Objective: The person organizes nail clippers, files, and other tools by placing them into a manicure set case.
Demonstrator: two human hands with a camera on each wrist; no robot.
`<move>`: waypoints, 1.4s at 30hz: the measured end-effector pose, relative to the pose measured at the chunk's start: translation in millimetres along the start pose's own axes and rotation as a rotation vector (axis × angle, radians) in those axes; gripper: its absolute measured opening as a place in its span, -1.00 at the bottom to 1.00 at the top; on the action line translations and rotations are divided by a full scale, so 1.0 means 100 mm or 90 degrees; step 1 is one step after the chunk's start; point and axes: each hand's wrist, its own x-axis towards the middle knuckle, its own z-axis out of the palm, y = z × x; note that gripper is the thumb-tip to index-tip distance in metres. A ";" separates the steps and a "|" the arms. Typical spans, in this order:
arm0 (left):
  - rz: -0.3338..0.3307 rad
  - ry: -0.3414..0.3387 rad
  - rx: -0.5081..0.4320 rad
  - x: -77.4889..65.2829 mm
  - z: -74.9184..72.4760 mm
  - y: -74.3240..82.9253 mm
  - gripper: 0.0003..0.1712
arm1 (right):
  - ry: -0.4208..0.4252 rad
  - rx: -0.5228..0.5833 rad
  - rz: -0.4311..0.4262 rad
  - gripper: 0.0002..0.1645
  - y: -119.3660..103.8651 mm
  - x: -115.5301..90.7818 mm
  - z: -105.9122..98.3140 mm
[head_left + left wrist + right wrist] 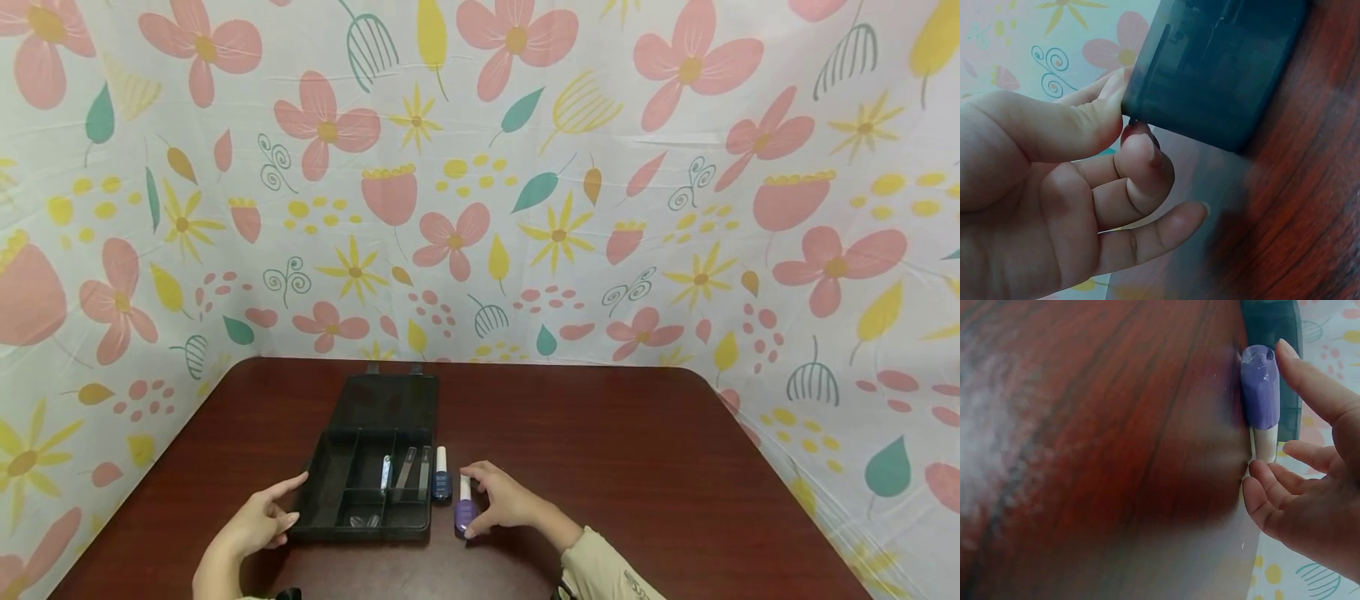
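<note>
A black compartment box (367,533) lies on the table with its lid (386,400) folded back. My left hand (251,525) holds its near left corner, thumb and forefinger against the wall in the left wrist view. Just right of the box lies a purple nail polish bottle (465,512) with a white cap. My right hand (506,496) spans it lengthwise, fingertips at the cap and thumb at the base; the right wrist view shows the thumb tip right beside the base. Between bottle and box lies a blue nail polish bottle (442,475), also white-capped.
Inside the box are a nail clipper (386,473), two slim metal tools (407,468) in the right compartments, and small clear pieces (364,522) at the front. The dark red wooden table (585,433) meets a floral curtain (525,250) behind and at both sides.
</note>
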 end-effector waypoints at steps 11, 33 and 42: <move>-0.003 -0.003 0.001 0.00 0.00 0.01 -0.38 | -0.055 -0.026 0.009 0.10 0.00 0.04 -0.03; 0.002 -0.004 -0.003 0.00 -0.01 0.01 -0.39 | -0.030 -0.079 -0.007 0.13 -0.03 0.11 0.01; 0.001 -0.008 -0.006 0.00 -0.01 0.01 -0.39 | 0.062 0.098 0.013 0.06 0.01 0.12 0.03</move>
